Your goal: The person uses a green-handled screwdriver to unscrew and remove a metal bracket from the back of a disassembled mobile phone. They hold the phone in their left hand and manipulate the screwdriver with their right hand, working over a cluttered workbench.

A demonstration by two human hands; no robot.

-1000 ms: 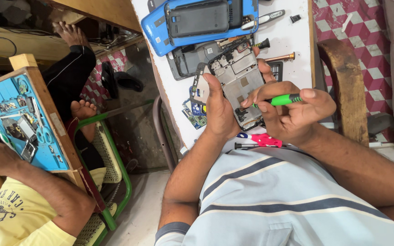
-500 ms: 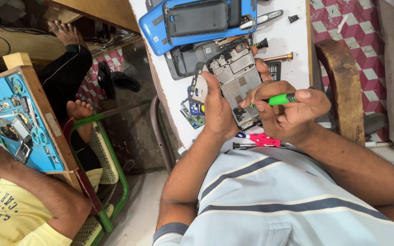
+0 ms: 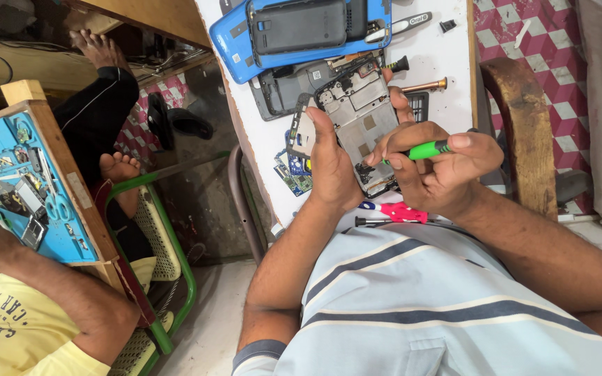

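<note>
1. The left hand [image 3: 329, 163] grips an opened phone [image 3: 360, 122] by its side edge, holding it above the near part of the white table [image 3: 447, 63].
2. The right hand [image 3: 440, 167] is clenched on a green-handled screwdriver [image 3: 426, 149], its tip on the phone's lower end.
3. Little free room ahead: a blue mat [image 3: 235, 45] with phone covers lies just beyond, and a red-handled screwdriver [image 3: 391, 212] sits at the table's near edge.
4. Left of the table's edge, open floor; further left, another person's arm [image 3: 50, 285] rests at a blue tray [image 3: 8, 188].
</note>
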